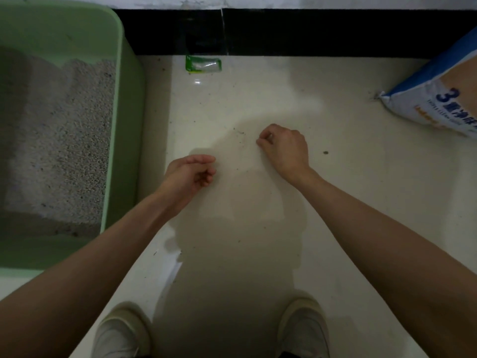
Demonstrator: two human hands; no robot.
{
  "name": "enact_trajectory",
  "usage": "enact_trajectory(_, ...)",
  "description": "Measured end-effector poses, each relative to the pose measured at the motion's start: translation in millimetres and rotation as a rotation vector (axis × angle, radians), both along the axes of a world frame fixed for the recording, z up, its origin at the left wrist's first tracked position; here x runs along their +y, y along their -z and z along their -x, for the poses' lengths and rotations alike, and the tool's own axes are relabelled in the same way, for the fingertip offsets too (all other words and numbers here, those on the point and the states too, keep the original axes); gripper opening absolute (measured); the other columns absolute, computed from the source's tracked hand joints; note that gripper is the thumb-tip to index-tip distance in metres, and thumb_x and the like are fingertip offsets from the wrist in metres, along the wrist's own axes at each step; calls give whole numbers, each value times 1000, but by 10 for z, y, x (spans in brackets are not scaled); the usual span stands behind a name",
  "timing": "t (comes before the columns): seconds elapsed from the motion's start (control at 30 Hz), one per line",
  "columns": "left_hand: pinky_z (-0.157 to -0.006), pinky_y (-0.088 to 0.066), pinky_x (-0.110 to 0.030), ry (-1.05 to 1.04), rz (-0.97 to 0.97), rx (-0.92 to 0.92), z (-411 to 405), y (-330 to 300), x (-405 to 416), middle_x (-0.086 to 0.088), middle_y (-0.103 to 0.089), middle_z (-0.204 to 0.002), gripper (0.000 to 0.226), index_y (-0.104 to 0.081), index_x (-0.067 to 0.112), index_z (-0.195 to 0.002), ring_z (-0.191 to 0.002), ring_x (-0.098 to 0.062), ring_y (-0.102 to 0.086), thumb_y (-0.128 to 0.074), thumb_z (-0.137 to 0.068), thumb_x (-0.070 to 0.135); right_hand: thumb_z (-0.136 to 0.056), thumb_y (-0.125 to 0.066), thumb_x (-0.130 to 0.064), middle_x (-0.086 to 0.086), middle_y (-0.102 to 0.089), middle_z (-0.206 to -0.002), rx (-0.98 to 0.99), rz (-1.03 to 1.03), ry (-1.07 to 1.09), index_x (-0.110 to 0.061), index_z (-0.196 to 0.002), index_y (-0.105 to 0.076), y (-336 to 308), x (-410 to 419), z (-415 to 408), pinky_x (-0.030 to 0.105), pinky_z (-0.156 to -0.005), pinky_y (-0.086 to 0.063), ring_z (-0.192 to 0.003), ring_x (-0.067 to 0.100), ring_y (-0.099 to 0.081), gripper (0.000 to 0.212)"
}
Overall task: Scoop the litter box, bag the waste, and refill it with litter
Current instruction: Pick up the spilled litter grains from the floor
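A pale green litter box [117, 120] stands on the floor at the left, with grey-white litter [59, 140] inside. A thin, almost see-through plastic bag [240, 208] hangs between my hands over the floor. My left hand [189, 174] holds its top edge with curled fingers, just right of the box. My right hand [285, 148] pinches the other side of the edge, a little farther from me. A blue and white sack of litter [438, 104] leans at the far right.
A small green and clear packet [203, 64] lies by the black baseboard [309, 32]. Scattered litter grains [325, 152] dot the cream tiled floor. My two white shoes [121, 332] [304, 329] stand at the bottom of the view.
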State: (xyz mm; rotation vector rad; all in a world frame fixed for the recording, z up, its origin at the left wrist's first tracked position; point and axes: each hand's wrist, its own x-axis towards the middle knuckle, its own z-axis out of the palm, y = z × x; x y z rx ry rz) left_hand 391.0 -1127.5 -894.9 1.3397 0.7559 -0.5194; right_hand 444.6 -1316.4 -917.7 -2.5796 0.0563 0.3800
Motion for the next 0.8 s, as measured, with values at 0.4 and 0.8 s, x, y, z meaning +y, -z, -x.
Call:
enact_trajectory(0.4,-58,-30,-17,640,-766,-323,-43,116,-332,7,-48,-63,11,-65,14,-89,-63,-10,-46,-68,-82,22,-94,-53,-12,-6,-47,-51,428,-1078,630,-13,-72,-53,-167,-220,170,18,-42,-29,-46,8,-39,21)
enact_trajectory(0.8,-77,-40,-23,704,-872,-324,-125,191,-424,-8,-68,-87,12,-70,8,-90,-81,-17,-55,-64,-84,16,-91,-53,-14,-4,-57,-66,238,-470,406,-11,-75,-63,-100,-418,296,17,-56,-37,-57,6,-52,19)
